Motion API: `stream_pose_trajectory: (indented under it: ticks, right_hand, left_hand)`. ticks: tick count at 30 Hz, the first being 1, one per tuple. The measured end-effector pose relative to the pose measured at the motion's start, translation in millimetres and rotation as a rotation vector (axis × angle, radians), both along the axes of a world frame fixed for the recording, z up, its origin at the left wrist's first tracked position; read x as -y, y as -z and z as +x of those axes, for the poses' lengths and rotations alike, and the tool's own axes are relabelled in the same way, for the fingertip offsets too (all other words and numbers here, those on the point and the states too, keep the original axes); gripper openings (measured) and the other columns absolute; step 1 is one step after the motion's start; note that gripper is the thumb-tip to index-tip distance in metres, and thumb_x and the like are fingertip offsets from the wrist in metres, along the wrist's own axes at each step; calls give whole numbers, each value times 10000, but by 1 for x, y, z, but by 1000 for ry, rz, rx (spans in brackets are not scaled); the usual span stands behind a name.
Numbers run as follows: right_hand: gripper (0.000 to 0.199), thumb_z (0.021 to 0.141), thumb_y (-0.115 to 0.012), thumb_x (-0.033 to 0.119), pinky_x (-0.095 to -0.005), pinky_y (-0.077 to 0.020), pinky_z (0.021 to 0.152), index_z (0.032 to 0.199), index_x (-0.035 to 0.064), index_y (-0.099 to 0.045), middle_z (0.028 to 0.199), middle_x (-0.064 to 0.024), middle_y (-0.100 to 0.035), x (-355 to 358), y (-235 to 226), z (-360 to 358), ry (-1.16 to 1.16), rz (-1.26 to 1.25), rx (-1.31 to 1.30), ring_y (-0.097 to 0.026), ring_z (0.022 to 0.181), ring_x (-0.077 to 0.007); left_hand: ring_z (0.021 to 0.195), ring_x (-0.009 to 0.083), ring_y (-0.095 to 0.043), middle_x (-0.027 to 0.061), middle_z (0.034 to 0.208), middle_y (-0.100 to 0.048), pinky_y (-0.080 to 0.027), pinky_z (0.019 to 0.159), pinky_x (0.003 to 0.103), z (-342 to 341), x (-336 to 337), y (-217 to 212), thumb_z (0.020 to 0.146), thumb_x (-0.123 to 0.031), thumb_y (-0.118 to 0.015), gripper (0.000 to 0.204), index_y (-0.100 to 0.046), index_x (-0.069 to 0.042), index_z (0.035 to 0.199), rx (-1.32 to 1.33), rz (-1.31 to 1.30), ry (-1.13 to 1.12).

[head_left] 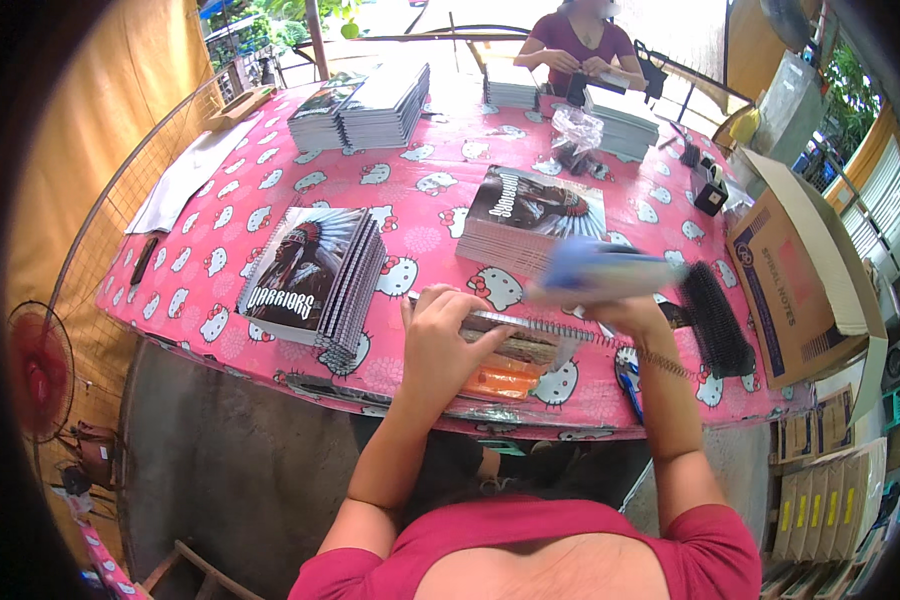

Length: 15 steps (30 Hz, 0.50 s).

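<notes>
My left hand (pixel 438 340) lies over a spiral notebook (pixel 515 338) at the near edge of the table, fingers curled onto its wire-bound spine. A silver wire coil (pixel 660 360) trails off the notebook's right end. My right hand (pixel 632 316) is raised just right of the notebook and grips a blurred blue and white tool (pixel 600 272). An orange object (pixel 502 381) sits under the notebook's front edge.
The pink cartoon-cat tablecloth (pixel 410 215) carries notebook stacks at left (pixel 315 270), centre (pixel 535 218) and back (pixel 370 100). Black binding coils (pixel 715 320), blue pliers (pixel 628 382) and an open cardboard box (pixel 800 270) lie right. Another person (pixel 580 45) works at the far end. A red fan (pixel 35 370) stands left.
</notes>
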State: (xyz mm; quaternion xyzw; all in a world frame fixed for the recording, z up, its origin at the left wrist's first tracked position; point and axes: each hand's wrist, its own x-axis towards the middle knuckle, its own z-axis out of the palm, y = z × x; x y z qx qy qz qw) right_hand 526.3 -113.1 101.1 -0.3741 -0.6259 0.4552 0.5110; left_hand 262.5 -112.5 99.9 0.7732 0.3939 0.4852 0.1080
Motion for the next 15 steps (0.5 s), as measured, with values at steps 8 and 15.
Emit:
stream_pose_trajectory:
  ticks: [8,15]
  right_hand:
    - [378,617,-723,-11,-308,-500,741,989,23,-664,872,-58,-676,-19,29,18,13,230,404,-612,821,-139]
    - [481,610,-711,-19,-282,-492,744,1086,9,-648,918,-35,-667,-10,-12,-21,-37,-151,274,-600,845,-109]
  left_hand:
    - [858,246,-607,62,814,-664,-455,787,385,-1,-2,1,598,-183,-837,267,-687,-79,792,-1,-1,21]
    - [1026,278,-587,122,1091,-630,-477,887,402,-10,-3,7,571,-141,-855,350,-697,-59,873,70,-62,-1]
